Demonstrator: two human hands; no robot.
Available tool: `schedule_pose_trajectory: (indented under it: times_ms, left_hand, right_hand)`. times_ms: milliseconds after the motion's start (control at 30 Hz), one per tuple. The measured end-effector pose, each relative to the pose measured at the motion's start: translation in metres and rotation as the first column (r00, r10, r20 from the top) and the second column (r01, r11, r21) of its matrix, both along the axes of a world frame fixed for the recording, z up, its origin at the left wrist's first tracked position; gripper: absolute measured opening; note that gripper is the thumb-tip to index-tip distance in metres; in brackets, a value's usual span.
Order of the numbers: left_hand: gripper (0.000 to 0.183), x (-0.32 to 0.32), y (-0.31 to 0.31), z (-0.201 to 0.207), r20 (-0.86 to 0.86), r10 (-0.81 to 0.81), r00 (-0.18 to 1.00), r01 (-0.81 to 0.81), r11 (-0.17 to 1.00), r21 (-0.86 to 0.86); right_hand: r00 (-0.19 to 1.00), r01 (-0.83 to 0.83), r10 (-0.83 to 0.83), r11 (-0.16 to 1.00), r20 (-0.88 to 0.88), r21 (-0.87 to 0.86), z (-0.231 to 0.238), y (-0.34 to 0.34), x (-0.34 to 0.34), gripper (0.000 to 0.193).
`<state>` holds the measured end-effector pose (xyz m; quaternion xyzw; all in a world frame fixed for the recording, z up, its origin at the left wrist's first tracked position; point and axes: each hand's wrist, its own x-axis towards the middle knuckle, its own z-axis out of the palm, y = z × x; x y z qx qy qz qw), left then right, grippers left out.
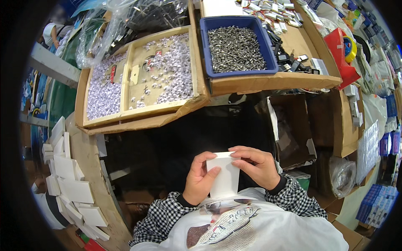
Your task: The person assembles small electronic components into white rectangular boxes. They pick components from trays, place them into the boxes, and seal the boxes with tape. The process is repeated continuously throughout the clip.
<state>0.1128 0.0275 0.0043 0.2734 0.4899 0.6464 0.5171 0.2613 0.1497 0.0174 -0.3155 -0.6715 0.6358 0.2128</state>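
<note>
A small white box (225, 180) stands upright close to my chest, held between both hands. My left hand (200, 177) is closed on its left side, with the thumb across the front face and the fingers behind. My right hand (258, 166) pinches the top right corner, thumb in front and index finger along the upper edge. The top edge looks like a folded flap. What is inside the box, if anything, cannot be seen.
Ahead sits a wooden tray (124, 94) of small white pieces. Beside it, a blue bin (273, 62) holds small metal parts. White boxes (77, 190) are piled at left. An open cardboard box (289, 104) and a red container with yellow tape (350, 49) are at right.
</note>
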Motion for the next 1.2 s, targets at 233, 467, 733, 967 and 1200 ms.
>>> schedule_pose_trajectory:
  times_ms: [233,467,733,967,1200]
  left_hand:
    - [0.022,-0.016,0.016,0.001,-0.025,-0.128,0.991,0.126,0.99,-0.066]
    - [0.02,-0.011,0.022,0.0,0.044,-0.055,0.998,0.058,0.995,-0.077]
    - [0.019,-0.011,0.023,-0.006,0.052,-0.043,0.998,0.048,0.994,-0.1]
    - [0.019,-0.011,0.024,-0.008,0.048,-0.032,0.998,0.036,0.994,-0.098]
    - [0.022,-0.01,0.024,0.002,0.037,-0.053,0.998,0.057,0.993,-0.103]
  right_hand:
    - [0.99,-0.078,0.093,0.987,-0.105,0.142,0.012,0.015,-0.001,0.019]
    - [0.723,0.667,-0.627,0.523,-0.291,0.531,0.073,0.125,0.075,0.017]
    - [0.618,0.745,-0.774,0.52,-0.138,0.417,0.105,0.258,0.153,0.032]
    - [0.612,0.787,-0.742,0.604,-0.274,0.122,0.118,0.251,0.143,0.027]
    - [0.595,0.796,-0.724,0.59,-0.349,0.133,0.122,0.237,0.143,0.023]
